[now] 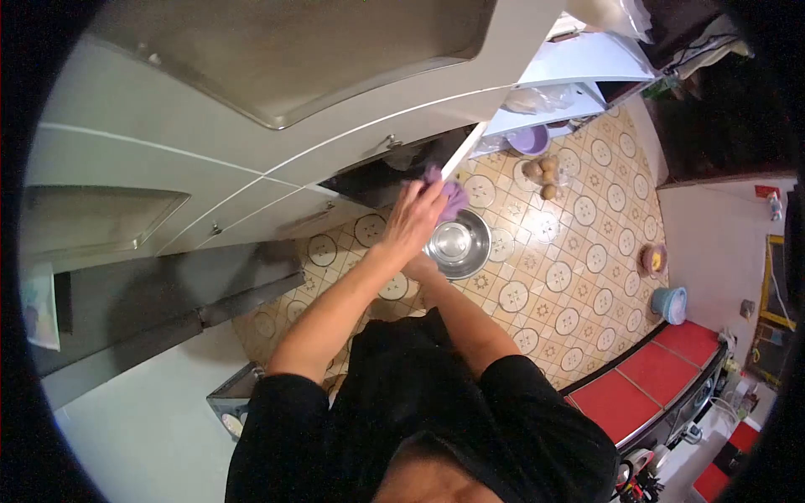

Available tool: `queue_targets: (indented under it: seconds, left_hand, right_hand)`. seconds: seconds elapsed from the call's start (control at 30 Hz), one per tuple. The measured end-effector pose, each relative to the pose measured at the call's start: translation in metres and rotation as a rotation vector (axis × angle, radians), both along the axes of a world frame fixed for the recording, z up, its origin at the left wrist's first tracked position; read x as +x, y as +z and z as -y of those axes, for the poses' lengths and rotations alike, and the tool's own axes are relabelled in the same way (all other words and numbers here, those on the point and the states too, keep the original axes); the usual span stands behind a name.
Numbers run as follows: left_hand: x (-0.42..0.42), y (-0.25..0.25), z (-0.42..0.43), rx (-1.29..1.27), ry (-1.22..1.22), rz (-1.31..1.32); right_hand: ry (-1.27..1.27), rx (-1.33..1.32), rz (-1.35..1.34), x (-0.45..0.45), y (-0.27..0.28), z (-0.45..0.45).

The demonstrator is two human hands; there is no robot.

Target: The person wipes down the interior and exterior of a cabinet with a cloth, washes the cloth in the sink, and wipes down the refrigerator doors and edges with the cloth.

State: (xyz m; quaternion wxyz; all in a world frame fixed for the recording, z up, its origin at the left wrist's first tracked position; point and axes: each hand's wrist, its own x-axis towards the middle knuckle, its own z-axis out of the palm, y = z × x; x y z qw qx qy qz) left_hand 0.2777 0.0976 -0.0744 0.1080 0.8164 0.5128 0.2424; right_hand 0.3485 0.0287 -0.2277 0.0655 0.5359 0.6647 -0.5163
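Note:
My left hand (413, 216) has its fingers closed on a crumpled purple cloth (453, 201), near the lower end of a cabinet's white edge (464, 154). Whether the cloth touches that edge, I cannot tell. Just below the cloth, a shiny metal bowl (454, 243) rests on the tiled floor. My right hand (421, 267) is beside the bowl's left rim, mostly covered by my left wrist and forearm. Its fingers are hidden. Behind my left hand, a dark opening (369, 180) shows between the pale cabinet fronts.
Pale cabinets (335, 109) run along the left and top. A purple basin (528, 140) and a bag of round brown items (543, 174) lie near white shelves (579, 63). A blue bucket (669, 305) stands by the red-tiled counter (629, 386) at right.

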Motion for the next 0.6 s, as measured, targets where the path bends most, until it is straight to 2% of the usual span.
queue_targets:
  seconds: [0.13,0.17,0.23,0.27,0.33,0.37,0.43,0.47,0.5,0.53,0.6]
  left_hand:
    - [-0.045,0.002,0.08,-0.048,0.026,-0.001]
    - [-0.056,0.003,0.096,-0.048,0.031,-0.025]
    - [-0.076,0.004,0.128,-0.051,0.048,-0.068]
    - [-0.087,0.0,0.146,-0.027,0.055,-0.065]
    - [-0.112,-0.021,0.184,0.022,0.079,-0.064]
    - [-0.133,-0.03,0.203,-0.1,0.218,-0.011]
    - [-0.171,-0.038,0.23,-0.336,0.481,0.099]
    - [-0.183,-0.04,0.227,-0.28,0.561,0.142]
    - [-0.194,-0.03,0.216,-0.231,0.644,0.186]
    - [-0.202,-0.02,0.198,-0.126,0.66,0.221]
    - [-0.205,0.006,0.153,0.144,0.694,0.165]
  right_hand:
    - [-0.01,0.344,-0.243,0.007,-0.014,0.01]
    - [0.06,0.498,-0.299,0.004,-0.056,0.015]
    - [0.154,0.599,-0.462,0.018,-0.162,0.025]
    - [0.128,0.52,-0.306,0.011,-0.159,0.025]
    - [0.086,0.365,0.003,-0.009,-0.118,0.022]
    - [0.013,0.197,-0.012,-0.007,-0.001,0.014]
    - [-0.086,0.154,-0.005,-0.005,-0.014,0.021]
    - [-0.142,0.132,0.0,-0.002,-0.022,0.024]
    - [-0.148,0.104,-0.014,0.0,-0.003,0.028]
    - [-0.091,0.199,-0.055,0.006,-0.013,0.032]
    - [0.021,0.4,0.063,0.011,-0.057,0.039]
